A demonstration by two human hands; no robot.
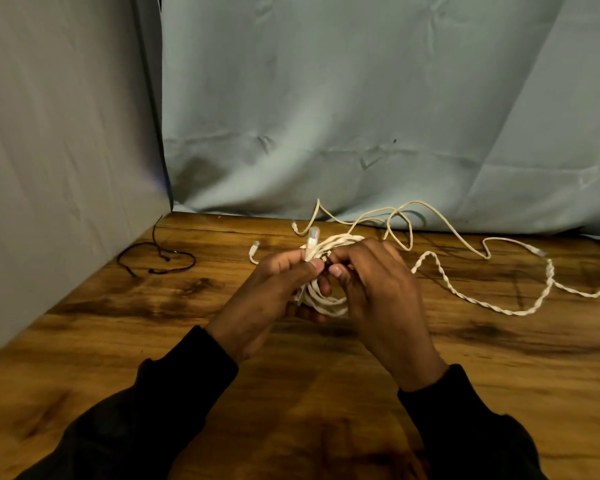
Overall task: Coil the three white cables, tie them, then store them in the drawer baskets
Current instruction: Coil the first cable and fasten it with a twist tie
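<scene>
Two hands meet over the middle of the wooden tabletop (pixel 153 341). The left hand (pixel 267 289) pinches a white coil (pixel 326 299) near its top, and a clear plug (pixel 313 237) sticks up just above its fingers. The right hand (pixel 378 289) has its fingers curled round the other side of the coil, touching the left hand's fingertips. So each grip is grasping the coil, which hangs between them just above the wood.

Just behind the hands, a thin cable (pixel 440 220) loops about on the tabletop and runs off to the right. To the right of the right hand lies a twisted cable (pixel 465 296), spread in big bends. Well off to the left of the left hand lies a black cord (pixel 160 258). Grey cloth (pixel 326 98) hangs behind it all.
</scene>
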